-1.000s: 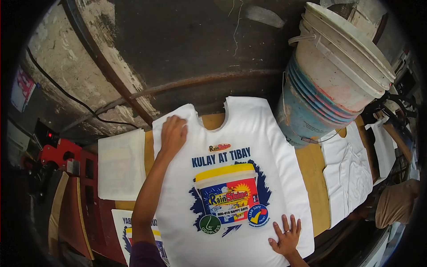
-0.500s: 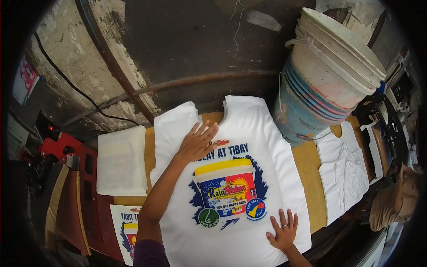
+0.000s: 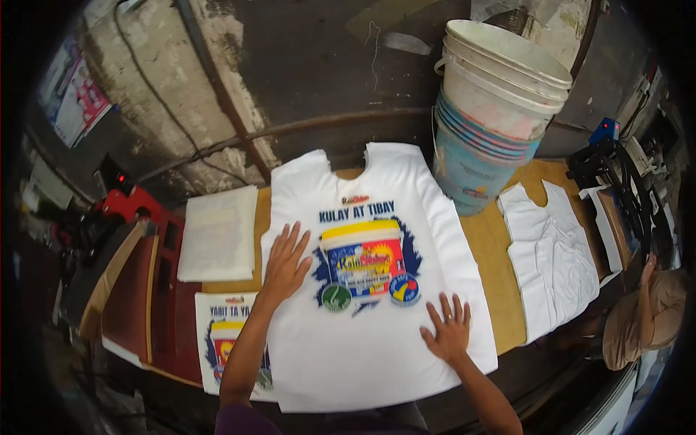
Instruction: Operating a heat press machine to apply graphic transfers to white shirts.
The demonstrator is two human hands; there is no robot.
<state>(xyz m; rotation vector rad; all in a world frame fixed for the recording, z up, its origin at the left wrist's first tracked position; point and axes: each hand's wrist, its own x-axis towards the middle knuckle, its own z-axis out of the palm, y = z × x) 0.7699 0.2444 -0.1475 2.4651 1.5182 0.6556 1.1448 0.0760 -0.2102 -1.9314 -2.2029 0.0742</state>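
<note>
A white sleeveless shirt piece [image 3: 341, 370] lies flat in front of me, on what looks like a stack of the same. Its coloured print of a paint pail [image 3: 362, 254] faces up below the neckline. My left hand [image 3: 288, 264] rests on the cloth left of the print, fingers spread. To the lower right of the print, my right hand [image 3: 447, 330] lies palm down with fingers apart and a ring on one finger. Neither hand grips anything. Partly behind my left forearm is a sheet with a mirrored print [image 3: 223, 308].
A stack of white sheets [image 3: 217, 243] lies at left beside a red heat press [image 3: 134, 206]. Nested buckets [image 3: 500, 94] stand at the back right of the wooden table [image 3: 496, 243]. More white shirt pieces [image 3: 544, 268] lie right, near another person [image 3: 649, 312].
My left hand has moved off the top of the print, down and left. My right hand has shifted slightly up and left. The whole view has shifted too.
</note>
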